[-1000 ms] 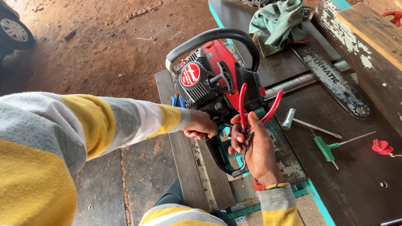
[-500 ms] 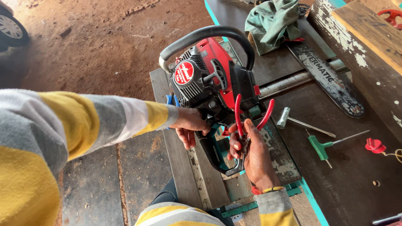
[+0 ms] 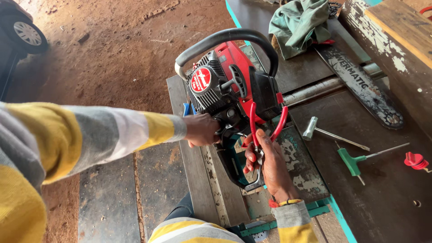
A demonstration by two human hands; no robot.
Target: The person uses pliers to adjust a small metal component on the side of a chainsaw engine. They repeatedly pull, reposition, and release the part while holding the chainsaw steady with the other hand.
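While unmoved, hands (image 3: pixel 234 144) on chainsaw (image 3: pixel 229 90).

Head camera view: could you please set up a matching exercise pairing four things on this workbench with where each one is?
Things:
1. Red-handled pliers
2. Green T-handle key
3. Green cloth
4. Guide bar

Places:
A. Bunched at the far end of the bench, beyond the chainsaw
B. Lying flat on the bench, right of the metal T-wrench
C. Held in the right hand against the chainsaw
D. Lying diagonally on the bench, right of the chainsaw, near the wooden beam

Pairs: 1-C, 2-B, 3-A, 4-D
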